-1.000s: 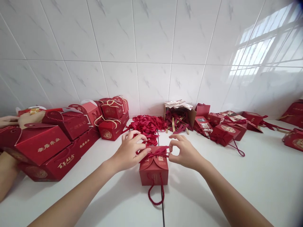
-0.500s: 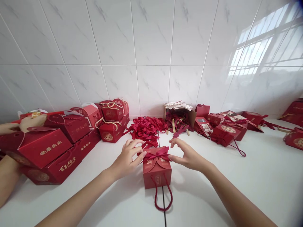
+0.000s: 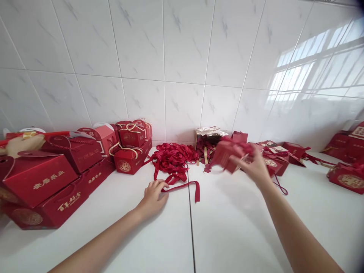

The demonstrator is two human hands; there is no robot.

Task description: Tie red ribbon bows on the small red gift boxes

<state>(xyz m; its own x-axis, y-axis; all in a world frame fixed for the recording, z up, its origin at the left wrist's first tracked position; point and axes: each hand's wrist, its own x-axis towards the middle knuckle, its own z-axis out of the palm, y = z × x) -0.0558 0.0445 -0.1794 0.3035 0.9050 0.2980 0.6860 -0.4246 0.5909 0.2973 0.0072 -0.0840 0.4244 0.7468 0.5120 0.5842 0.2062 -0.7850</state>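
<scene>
My right hand [image 3: 254, 167] is raised over the table, closed on a small red gift box [image 3: 227, 153] with a ribbon on top; both are blurred by motion. The box is tilted in front of the small carton at the wall. My left hand [image 3: 155, 199] lies low on the white table, its fingers curled on a loose red ribbon [image 3: 196, 191]. This ribbon trails right from the fingers and bends down at its end. Just behind my left hand spreads a heap of red ribbons [image 3: 174, 157].
Large red boxes [image 3: 40, 178] are stacked on the left, with a co-worker's hand [image 3: 24, 146] at them. Smaller rope-handled boxes [image 3: 127, 159] stand by the wall. A carton [image 3: 209, 148] holds ribbons and cards. More red gift boxes [image 3: 275, 163] lie on the right.
My right hand has lifted the gift box off the table's middle and carried it back and to the right. My left hand has left the box's bow and is now at a loose ribbon.
</scene>
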